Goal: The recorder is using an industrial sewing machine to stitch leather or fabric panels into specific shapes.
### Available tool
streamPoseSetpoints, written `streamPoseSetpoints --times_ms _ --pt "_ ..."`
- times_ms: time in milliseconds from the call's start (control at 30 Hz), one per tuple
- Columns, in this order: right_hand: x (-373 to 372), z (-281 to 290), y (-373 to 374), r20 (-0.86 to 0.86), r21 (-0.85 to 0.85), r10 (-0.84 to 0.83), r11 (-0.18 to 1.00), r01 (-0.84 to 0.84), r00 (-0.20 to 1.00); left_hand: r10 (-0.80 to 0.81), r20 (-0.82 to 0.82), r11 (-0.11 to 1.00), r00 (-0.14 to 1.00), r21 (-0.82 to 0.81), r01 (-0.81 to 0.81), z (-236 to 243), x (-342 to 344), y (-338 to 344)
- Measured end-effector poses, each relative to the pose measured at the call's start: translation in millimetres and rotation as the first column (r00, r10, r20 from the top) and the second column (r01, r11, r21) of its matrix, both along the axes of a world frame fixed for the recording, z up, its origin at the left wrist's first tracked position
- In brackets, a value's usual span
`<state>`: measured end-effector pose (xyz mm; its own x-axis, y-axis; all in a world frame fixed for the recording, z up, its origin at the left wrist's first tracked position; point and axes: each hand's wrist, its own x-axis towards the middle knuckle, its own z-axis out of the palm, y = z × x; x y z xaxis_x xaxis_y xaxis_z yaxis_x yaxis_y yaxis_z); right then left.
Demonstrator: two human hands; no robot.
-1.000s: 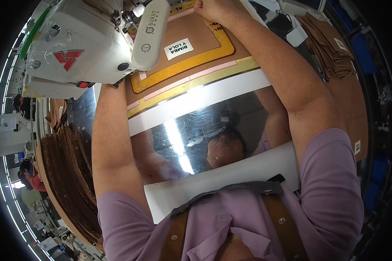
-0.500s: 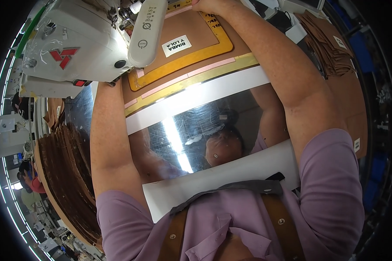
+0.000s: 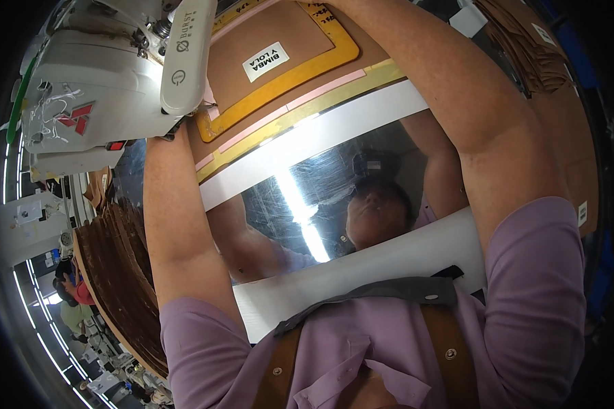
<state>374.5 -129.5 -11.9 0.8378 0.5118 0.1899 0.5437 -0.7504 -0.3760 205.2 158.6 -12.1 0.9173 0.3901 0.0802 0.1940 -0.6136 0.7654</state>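
Note:
Under the sewing machine lies a brown panel, with a yellow round-cornered frame flat on it. Inside the frame a white printed label rests on the brown surface. A pale yellow strip with pink strips runs along the near edge. My left forearm passes beneath the machine head, which hides my left hand. At the top edge, my right hand is by the frame's far right corner; its fingers are mostly cut off, so its grip cannot be made out.
A shiny metal plate before me mirrors my arms, with a white band across its far side. Dark brown pieces are stacked at left; more brown pieces lie far right. Other people are in the background at left.
The view has shifted, so the machine sits farther left. My right hand has slipped mostly past the top edge. Frame and panel look nearly the same relative to each other.

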Motion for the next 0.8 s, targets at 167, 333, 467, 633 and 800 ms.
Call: streamPoseSetpoints --times_ms 167,333,467,633,800 --pt "2.2 -3.8 1.6 -0.001 0.035 -0.027 0.999 0.027 1.000 -0.027 -0.051 0.999 0.998 0.044 0.029 11.4 -3.8 2.3" --pt "-8.1 3.5 2.4 -0.058 0.024 -0.034 0.999 0.035 0.998 -0.033 -0.091 0.996 0.995 0.075 0.040 15.8 -15.6 -2.9" --pt "-2.5 0.4 2.4 -0.025 0.007 -0.021 1.000 0.021 0.999 -0.044 -0.111 0.994 0.993 0.098 0.055 15.1 5.0 -12.4" --pt "-8.5 3.8 -2.9 -0.035 -0.059 -0.011 0.998 0.008 0.999 -0.047 -0.142 0.992 0.989 0.109 0.063 8.8 10.0 -9.8" --pt "-60.6 10.2 3.3 0.314 0.054 0.224 0.966 -0.253 0.923 0.126 0.048 0.953 0.991 0.272 -0.134 -23.3 24.6 22.1"
